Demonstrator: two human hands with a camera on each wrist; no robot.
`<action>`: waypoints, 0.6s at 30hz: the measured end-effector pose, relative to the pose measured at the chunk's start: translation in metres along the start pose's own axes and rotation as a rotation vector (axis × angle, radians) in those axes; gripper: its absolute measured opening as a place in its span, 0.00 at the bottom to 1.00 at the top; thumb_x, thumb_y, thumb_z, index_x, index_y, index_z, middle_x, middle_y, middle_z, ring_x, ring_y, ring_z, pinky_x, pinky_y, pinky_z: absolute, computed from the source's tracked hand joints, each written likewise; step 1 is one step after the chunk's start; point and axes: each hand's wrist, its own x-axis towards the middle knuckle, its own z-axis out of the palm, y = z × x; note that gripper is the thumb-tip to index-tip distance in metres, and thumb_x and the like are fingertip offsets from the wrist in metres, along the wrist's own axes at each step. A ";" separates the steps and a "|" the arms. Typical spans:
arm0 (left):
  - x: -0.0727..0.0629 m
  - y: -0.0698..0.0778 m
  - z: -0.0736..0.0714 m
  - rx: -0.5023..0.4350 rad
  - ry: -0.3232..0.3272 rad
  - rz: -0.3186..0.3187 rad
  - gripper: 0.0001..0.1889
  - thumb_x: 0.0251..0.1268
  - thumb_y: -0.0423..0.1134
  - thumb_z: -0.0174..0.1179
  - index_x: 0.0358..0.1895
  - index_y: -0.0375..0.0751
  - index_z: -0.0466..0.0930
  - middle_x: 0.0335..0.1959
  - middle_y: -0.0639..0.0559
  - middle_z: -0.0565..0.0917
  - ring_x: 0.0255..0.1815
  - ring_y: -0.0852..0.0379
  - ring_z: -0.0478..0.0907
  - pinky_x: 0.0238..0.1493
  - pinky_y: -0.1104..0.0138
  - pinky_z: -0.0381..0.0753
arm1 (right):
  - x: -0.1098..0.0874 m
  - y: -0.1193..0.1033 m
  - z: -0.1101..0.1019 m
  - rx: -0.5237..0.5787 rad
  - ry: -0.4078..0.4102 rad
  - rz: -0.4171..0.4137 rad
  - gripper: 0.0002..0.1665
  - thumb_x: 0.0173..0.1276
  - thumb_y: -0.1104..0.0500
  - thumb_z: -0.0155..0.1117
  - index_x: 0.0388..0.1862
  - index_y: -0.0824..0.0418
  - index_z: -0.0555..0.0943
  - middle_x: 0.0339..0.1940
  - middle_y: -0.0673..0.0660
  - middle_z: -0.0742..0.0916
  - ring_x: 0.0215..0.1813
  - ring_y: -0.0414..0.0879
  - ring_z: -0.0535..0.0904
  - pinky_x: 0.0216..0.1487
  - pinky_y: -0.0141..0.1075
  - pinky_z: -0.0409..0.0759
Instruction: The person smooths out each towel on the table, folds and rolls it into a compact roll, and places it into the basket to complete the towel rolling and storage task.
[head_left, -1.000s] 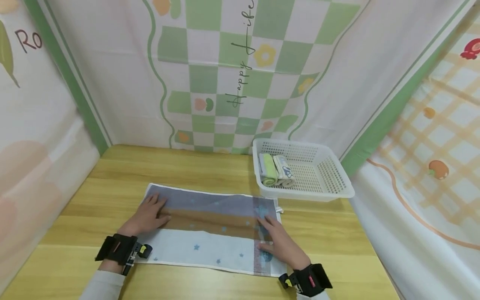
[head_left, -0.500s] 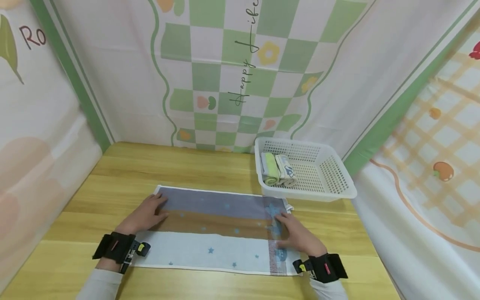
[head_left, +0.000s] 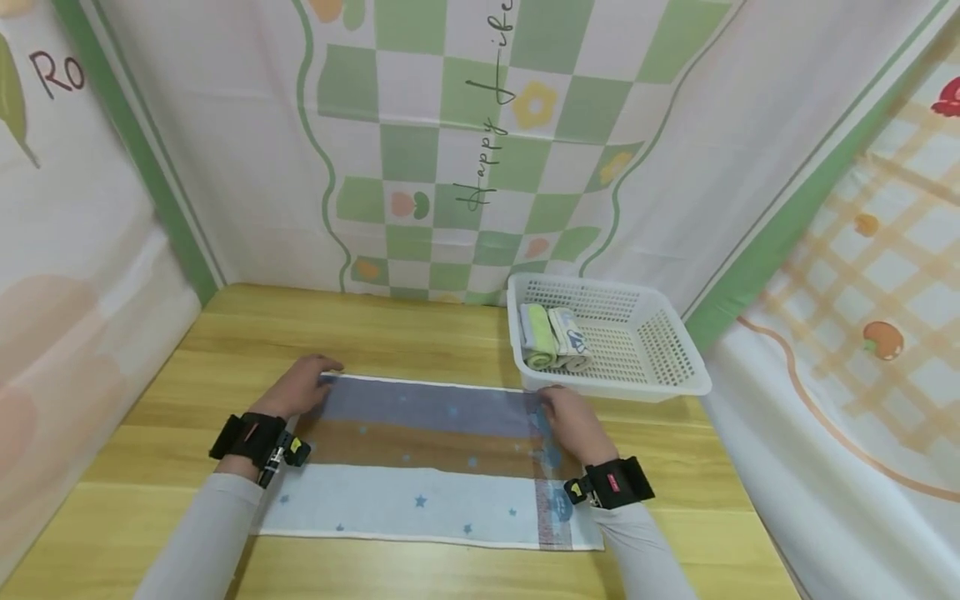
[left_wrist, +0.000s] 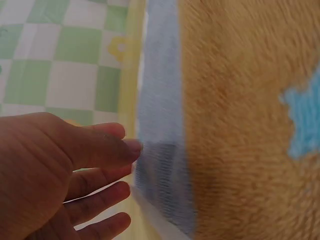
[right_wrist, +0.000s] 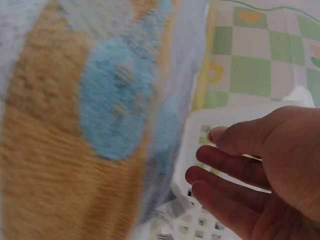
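Observation:
A towel (head_left: 420, 442) with grey-blue, brown and white bands and blue stars lies spread flat on the table. My left hand (head_left: 297, 387) is at its far left corner; in the left wrist view the left thumb tip (left_wrist: 132, 147) meets the towel's edge, with the other fingers loosely bent and spread. At the far right corner is my right hand (head_left: 573, 421). In the right wrist view the right fingers (right_wrist: 225, 197) are relaxed, a little apart from the edge, with nothing between them.
A white perforated basket (head_left: 660, 387) stands behind the towel at the right, close to my right hand. Inside it, at the left, are a rolled green-and-grey towel (head_left: 537, 337) and a rolled white patterned towel (head_left: 570, 342). Printed curtains (head_left: 420, 150) surround the wooden table (head_left: 360, 321).
Both hands have moved from the towel's side areas to its far corners. The towel shifted slightly rightward early on, then stayed put. The basket remains in place.

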 end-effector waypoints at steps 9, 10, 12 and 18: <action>0.004 -0.007 0.003 -0.073 0.002 -0.062 0.11 0.62 0.20 0.59 0.45 0.29 0.85 0.44 0.36 0.83 0.46 0.41 0.79 0.49 0.47 0.81 | -0.003 0.003 0.009 -0.035 0.006 -0.023 0.18 0.67 0.72 0.67 0.56 0.69 0.82 0.52 0.66 0.85 0.55 0.61 0.82 0.56 0.53 0.82; 0.004 -0.007 0.003 -0.078 0.000 -0.060 0.10 0.61 0.20 0.59 0.43 0.30 0.85 0.42 0.37 0.83 0.44 0.43 0.79 0.47 0.48 0.81 | -0.004 0.003 0.009 -0.047 -0.007 -0.019 0.19 0.66 0.71 0.67 0.57 0.70 0.81 0.52 0.66 0.85 0.54 0.61 0.81 0.55 0.53 0.82; 0.002 -0.009 0.003 -0.081 0.000 -0.053 0.08 0.60 0.19 0.60 0.38 0.33 0.85 0.39 0.40 0.84 0.42 0.45 0.79 0.45 0.51 0.81 | -0.004 0.003 0.008 -0.071 -0.038 -0.012 0.20 0.66 0.70 0.69 0.57 0.70 0.81 0.50 0.66 0.85 0.52 0.61 0.81 0.54 0.53 0.82; -0.002 -0.012 0.002 -0.120 0.004 -0.004 0.09 0.57 0.20 0.60 0.30 0.38 0.78 0.33 0.45 0.81 0.39 0.48 0.78 0.42 0.55 0.80 | -0.003 0.003 0.004 -0.068 -0.104 -0.007 0.13 0.64 0.68 0.70 0.48 0.67 0.84 0.42 0.60 0.86 0.45 0.55 0.80 0.48 0.49 0.81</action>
